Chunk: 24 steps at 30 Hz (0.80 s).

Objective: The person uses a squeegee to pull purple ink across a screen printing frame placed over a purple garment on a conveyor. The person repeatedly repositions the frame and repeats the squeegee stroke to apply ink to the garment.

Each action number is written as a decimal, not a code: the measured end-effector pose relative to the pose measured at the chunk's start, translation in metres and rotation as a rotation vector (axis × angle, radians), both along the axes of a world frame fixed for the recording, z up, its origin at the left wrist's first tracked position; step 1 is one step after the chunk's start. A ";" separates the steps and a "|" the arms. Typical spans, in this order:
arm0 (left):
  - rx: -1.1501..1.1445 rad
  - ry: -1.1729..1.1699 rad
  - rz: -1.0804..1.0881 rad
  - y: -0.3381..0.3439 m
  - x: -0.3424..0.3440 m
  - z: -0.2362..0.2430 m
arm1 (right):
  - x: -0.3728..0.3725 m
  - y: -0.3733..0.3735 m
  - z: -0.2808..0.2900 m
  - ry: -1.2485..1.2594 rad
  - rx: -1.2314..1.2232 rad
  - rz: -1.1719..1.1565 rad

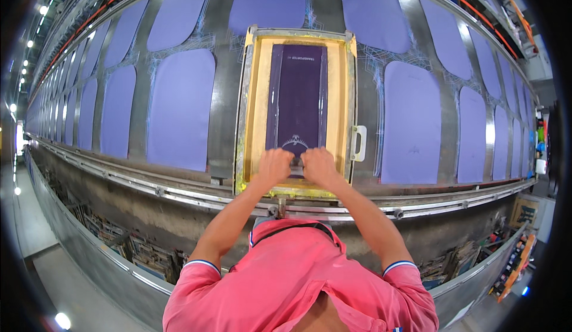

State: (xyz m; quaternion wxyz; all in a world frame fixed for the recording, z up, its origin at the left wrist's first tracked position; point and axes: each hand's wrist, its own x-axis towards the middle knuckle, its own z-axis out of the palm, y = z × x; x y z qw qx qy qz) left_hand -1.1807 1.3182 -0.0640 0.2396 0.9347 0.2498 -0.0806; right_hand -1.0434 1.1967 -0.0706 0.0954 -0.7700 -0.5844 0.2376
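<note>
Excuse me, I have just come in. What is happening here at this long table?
A person in a pink shirt stands at a long metal table covered with rows of purple fabric panels. A yellow-framed printing screen lies over one panel. Both hands, the left hand and the right hand, are closed side by side on a tool at the near end of the screen's dark mesh; the tool itself is mostly hidden.

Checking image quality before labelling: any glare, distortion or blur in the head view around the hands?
Head view: strong fisheye bend, the table rails curve toward the rim and the corners go black; glare streaks on the metal between the purple panels; left hand and right hand on the squeegee at the screen frame are sharp and evenly lit.
</note>
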 end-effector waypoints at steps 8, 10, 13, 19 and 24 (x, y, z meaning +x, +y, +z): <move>0.212 -0.225 -0.008 0.194 0.185 -0.013 | 0.186 0.202 -0.006 -0.146 -0.029 -0.058; 0.219 -0.151 -0.016 0.235 0.229 -0.017 | 0.228 0.244 -0.006 -0.124 -0.083 -0.101; 0.240 -0.116 -0.050 0.276 0.275 -0.015 | 0.269 0.283 -0.001 -0.184 -0.110 -0.097; 0.203 -0.085 -0.048 0.294 0.295 -0.020 | 0.288 0.300 -0.011 -0.161 -0.050 -0.115; 0.207 -0.169 -0.032 0.242 0.240 -0.022 | 0.236 0.247 -0.021 -0.152 0.060 -0.032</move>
